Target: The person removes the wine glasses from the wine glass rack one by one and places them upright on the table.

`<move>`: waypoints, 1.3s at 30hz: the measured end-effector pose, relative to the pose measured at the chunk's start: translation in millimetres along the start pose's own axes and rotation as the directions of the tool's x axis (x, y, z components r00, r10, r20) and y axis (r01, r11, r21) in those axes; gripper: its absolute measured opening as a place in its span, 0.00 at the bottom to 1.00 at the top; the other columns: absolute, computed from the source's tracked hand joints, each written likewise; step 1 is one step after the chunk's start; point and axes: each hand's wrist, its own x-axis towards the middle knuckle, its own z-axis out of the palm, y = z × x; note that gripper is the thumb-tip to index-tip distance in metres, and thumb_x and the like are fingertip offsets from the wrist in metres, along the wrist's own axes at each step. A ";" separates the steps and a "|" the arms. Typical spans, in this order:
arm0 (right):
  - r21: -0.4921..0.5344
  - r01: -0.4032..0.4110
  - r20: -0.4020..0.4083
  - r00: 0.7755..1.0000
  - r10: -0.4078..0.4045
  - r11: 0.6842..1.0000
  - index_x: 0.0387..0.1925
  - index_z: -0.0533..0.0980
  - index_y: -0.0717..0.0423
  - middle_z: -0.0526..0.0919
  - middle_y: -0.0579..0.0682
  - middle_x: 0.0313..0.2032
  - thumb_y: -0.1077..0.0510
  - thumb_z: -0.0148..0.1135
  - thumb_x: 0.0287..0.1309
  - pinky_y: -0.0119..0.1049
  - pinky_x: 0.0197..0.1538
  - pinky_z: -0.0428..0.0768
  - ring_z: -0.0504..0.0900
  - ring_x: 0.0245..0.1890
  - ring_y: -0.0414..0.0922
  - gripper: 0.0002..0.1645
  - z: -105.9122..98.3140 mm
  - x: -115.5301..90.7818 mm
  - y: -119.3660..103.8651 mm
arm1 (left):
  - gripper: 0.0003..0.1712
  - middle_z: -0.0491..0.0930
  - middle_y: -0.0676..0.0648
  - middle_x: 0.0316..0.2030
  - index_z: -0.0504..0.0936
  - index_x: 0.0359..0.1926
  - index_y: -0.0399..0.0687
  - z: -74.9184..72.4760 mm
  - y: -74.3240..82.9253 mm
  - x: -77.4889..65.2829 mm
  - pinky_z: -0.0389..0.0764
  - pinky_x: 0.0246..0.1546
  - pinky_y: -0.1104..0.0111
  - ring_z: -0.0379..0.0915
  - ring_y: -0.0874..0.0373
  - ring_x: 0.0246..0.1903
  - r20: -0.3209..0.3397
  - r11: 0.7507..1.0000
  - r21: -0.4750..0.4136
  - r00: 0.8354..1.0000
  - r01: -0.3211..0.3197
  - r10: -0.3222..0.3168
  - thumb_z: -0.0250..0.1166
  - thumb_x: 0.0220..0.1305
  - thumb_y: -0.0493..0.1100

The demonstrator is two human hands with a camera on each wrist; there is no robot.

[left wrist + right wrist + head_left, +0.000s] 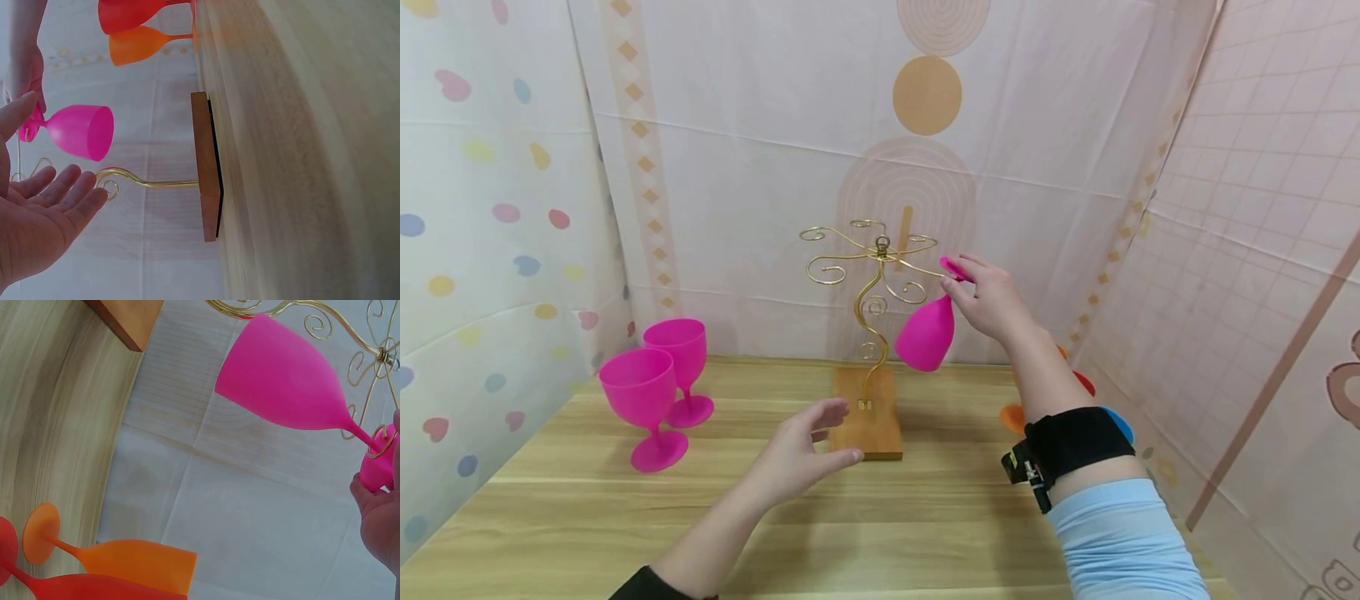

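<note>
My right hand point(992, 300) pinches the foot of a pink plastic goblet point(927, 335), which hangs upside down with its bowl tilted to the left. In the right wrist view the goblet's stem point(360, 432) passes through a curled wire end point(381, 441) of a gold stand point(880, 250). Several scrolled arms spread from the top of this stand, and its wavy post rises from a wooden base point(880, 433). Low in front of the base is my left hand point(801, 454), fingers relaxed and apart, holding nothing. Its palm and fingers point(69, 194) show in the left wrist view.
Two more pink goblets, a front one point(640, 387) and a rear one point(677, 354), stand upright at the table's left. An orange goblet point(137, 561) and a red goblet point(94, 586) stand at the right, partly behind my right forearm, near something blue point(1120, 423). Patterned cloth point(737, 167) encloses the table.
</note>
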 end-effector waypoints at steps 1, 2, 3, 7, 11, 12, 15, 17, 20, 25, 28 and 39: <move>-0.004 0.003 -0.001 1.000 -0.003 1.000 0.69 0.74 0.51 0.70 0.56 0.70 0.47 0.58 0.73 0.52 0.68 0.72 0.65 0.72 0.52 0.28 -0.2 -0.3 -0.2 | 0.41 0.79 0.43 0.60 0.74 0.66 0.39 -0.2 0.4 0.2 0.76 0.61 0.51 0.76 0.45 0.60 0.000 1.000 -0.001 1.000 0.003 -0.003 0.80 0.55 0.48; -0.008 0.008 -0.003 1.000 -0.008 1.000 0.69 0.74 0.51 0.70 0.56 0.70 0.47 0.58 0.73 0.52 0.68 0.72 0.65 0.72 0.52 0.28 -0.4 -0.7 -0.3 | 0.41 0.79 0.42 0.60 0.74 0.66 0.39 -0.4 0.8 0.3 0.76 0.61 0.51 0.76 0.45 0.60 0.000 1.000 -0.005 1.000 0.005 -0.005 0.80 0.55 0.48; -0.010 0.013 -0.008 1.000 -0.013 1.000 0.69 0.74 0.52 0.71 0.56 0.70 0.48 0.58 0.74 0.52 0.68 0.72 0.66 0.72 0.53 0.27 -0.5 -1.2 -0.6 | 0.41 0.79 0.42 0.60 0.74 0.66 0.39 -0.7 1.0 0.4 0.76 0.61 0.51 0.76 0.45 0.60 0.000 1.000 -0.007 1.000 0.008 -0.008 0.80 0.54 0.48; -0.021 0.042 -0.035 0.998 -0.043 0.999 0.67 0.76 0.53 0.73 0.57 0.69 0.51 0.57 0.74 0.50 0.70 0.69 0.68 0.71 0.54 0.24 -0.1 -3.4 0.0 | 0.41 0.79 0.42 0.60 0.74 0.66 0.39 -1.9 1.6 0.8 0.76 0.61 0.51 0.76 0.45 0.60 -0.002 1.000 -0.006 1.000 0.017 -0.017 0.80 0.55 0.47; -0.033 0.077 -0.066 0.995 -0.079 0.997 0.66 0.77 0.54 0.75 0.57 0.66 0.53 0.57 0.74 0.48 0.72 0.67 0.70 0.69 0.53 0.23 1.6 -5.0 1.6 | 0.41 0.79 0.42 0.60 0.73 0.66 0.39 -2.8 2.3 0.9 0.76 0.62 0.50 0.76 0.44 0.60 -0.002 1.000 -0.006 1.000 0.020 -0.020 0.80 0.55 0.47; -0.035 0.087 -0.073 0.993 -0.089 0.996 0.66 0.77 0.54 0.76 0.57 0.66 0.54 0.57 0.74 0.48 0.72 0.67 0.71 0.69 0.53 0.23 1.9 -5.3 1.8 | 0.41 0.79 0.42 0.60 0.73 0.67 0.39 -3.0 2.6 0.8 0.76 0.62 0.50 0.75 0.44 0.60 -0.001 1.000 -0.006 1.000 0.021 -0.021 0.80 0.55 0.47; -0.038 0.117 -0.086 0.989 -0.120 0.992 0.66 0.77 0.54 0.77 0.57 0.65 0.54 0.57 0.74 0.46 0.71 0.67 0.72 0.68 0.52 0.22 2.7 -6.2 2.1 | 0.42 0.79 0.42 0.61 0.73 0.67 0.40 -3.5 3.2 0.6 0.75 0.62 0.50 0.75 0.44 0.60 0.001 1.000 -0.009 1.000 0.023 -0.023 0.80 0.55 0.48; -0.038 0.130 -0.090 0.987 -0.133 0.991 0.66 0.77 0.54 0.78 0.56 0.64 0.55 0.57 0.75 0.46 0.71 0.68 0.73 0.67 0.52 0.22 3.0 -6.7 2.3 | 0.42 0.79 0.42 0.61 0.73 0.67 0.40 -3.7 3.3 0.4 0.75 0.62 0.50 0.75 0.44 0.61 0.004 1.000 -0.008 1.000 0.025 -0.025 0.79 0.55 0.48; -0.035 0.142 -0.088 0.986 -0.145 0.989 0.65 0.77 0.54 0.78 0.55 0.64 0.55 0.58 0.75 0.46 0.71 0.68 0.73 0.67 0.52 0.22 3.3 -7.9 2.7 | 0.42 0.79 0.41 0.61 0.73 0.67 0.40 -3.8 2.3 0.4 0.75 0.62 0.50 0.75 0.43 0.61 0.005 1.000 -0.011 1.000 0.021 -0.021 0.79 0.55 0.49; -0.036 0.160 -0.085 0.983 -0.163 0.986 0.66 0.77 0.53 0.77 0.54 0.65 0.55 0.57 0.75 0.46 0.70 0.70 0.73 0.67 0.51 0.22 4.0 -10.6 4.0 | 0.41 0.79 0.42 0.60 0.73 0.67 0.40 -3.8 -0.7 0.4 0.75 0.62 0.50 0.75 0.42 0.61 0.005 1.000 -0.016 1.000 0.005 -0.005 0.79 0.56 0.49; -0.036 0.177 -0.092 0.979 -0.179 0.984 0.66 0.77 0.53 0.78 0.54 0.64 0.56 0.57 0.75 0.45 0.69 0.71 0.74 0.67 0.51 0.22 4.7 -11.8 5.0 | 0.41 0.79 0.42 0.60 0.73 0.66 0.41 -3.7 -2.1 0.2 0.75 0.62 0.49 0.75 0.41 0.61 0.004 1.000 -0.017 1.000 -0.002 0.002 0.79 0.56 0.50; -0.033 0.226 -0.130 0.965 -0.228 0.974 0.64 0.79 0.52 0.80 0.53 0.62 0.57 0.58 0.74 0.44 0.68 0.72 0.76 0.65 0.49 0.20 4.2 -10.5 1.7 | 0.41 0.79 0.41 0.61 0.73 0.67 0.39 -4.6 -2.3 0.3 0.74 0.63 0.49 0.74 0.42 0.61 0.005 1.000 -0.016 1.000 -0.001 0.001 0.78 0.57 0.51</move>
